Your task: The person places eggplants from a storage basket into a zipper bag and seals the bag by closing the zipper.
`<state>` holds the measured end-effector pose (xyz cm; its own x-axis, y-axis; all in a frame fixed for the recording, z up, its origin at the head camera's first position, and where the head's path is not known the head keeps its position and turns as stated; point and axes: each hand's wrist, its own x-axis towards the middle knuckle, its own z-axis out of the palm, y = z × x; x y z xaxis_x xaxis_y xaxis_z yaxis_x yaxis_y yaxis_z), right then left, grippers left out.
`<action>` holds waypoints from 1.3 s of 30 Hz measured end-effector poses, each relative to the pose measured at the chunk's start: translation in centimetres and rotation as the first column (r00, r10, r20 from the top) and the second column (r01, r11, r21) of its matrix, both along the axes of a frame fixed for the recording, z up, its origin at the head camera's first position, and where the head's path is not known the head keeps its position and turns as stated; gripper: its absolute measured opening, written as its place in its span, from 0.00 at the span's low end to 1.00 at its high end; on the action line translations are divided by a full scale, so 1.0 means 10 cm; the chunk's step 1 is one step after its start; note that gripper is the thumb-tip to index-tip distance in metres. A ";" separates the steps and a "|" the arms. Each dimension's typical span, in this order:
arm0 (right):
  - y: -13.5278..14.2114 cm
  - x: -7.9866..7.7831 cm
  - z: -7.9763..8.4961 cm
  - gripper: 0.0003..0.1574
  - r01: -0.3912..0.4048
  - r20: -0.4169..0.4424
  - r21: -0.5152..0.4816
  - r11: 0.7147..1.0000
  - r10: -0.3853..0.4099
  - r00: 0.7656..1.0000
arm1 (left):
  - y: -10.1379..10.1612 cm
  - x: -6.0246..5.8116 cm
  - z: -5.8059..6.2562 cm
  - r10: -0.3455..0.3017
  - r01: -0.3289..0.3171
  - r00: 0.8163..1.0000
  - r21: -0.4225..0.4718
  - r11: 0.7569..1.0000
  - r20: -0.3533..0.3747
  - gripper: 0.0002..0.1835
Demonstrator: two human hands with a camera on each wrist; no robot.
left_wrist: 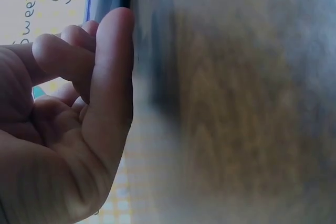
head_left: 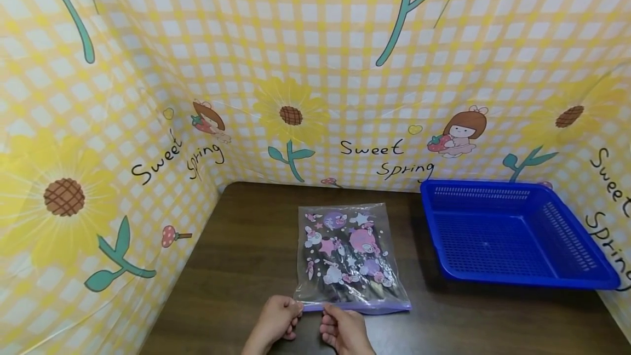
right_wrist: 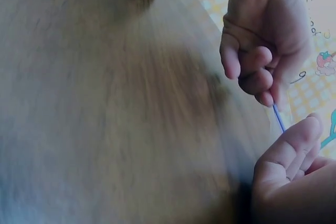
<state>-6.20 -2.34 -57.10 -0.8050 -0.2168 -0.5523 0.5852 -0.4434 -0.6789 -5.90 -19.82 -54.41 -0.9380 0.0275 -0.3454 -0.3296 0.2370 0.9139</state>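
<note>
A clear zip bag (head_left: 340, 256) printed with pink and purple stars, circles and cartoon figures lies flat on the brown table. Its purple zip strip (head_left: 379, 307) runs along the edge nearest the person. At the left end of that strip, my left hand (head_left: 278, 316) pinches it between thumb and curled fingers. My right hand (head_left: 345, 328) grips the strip just to the right, thumb on top. The right wrist view shows a short stretch of the strip (right_wrist: 279, 117) between both hands. A pale yellowish patch shows near the bag's lower right; what it is, I cannot tell.
A blue plastic basket (head_left: 439, 259) with perforated sides stands on the table to the right of the bag. Yellow checked cloth (head_left: 345, 108) with flowers and "Sweet Spring" lettering hangs behind and at both sides. The wooden table (head_left: 222, 267) extends left of the bag.
</note>
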 end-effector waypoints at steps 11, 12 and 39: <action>0.37 0.01 -0.01 0.09 0.022 0.011 0.036 0.999 -0.022 1.000 | 0.02 0.04 -0.01 -0.017 0.016 1.000 0.034 0.999 0.020 0.14; 0.41 0.01 -0.01 0.10 0.025 0.017 0.036 0.999 -0.026 1.000 | 0.01 0.04 -0.01 -0.016 0.015 1.000 0.032 0.999 0.021 0.14; 1.36 -0.12 0.01 0.09 -0.007 -0.010 0.132 0.991 0.008 1.000 | -0.19 0.06 0.01 0.017 -0.018 1.000 -0.145 0.989 -0.007 0.13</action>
<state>-7.41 11.22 -57.00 -0.8095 -0.1489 -0.5679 0.5807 -0.3455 -0.7372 -5.34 -21.75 -54.33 -0.9398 -0.0390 -0.3394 -0.3299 0.3613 0.8721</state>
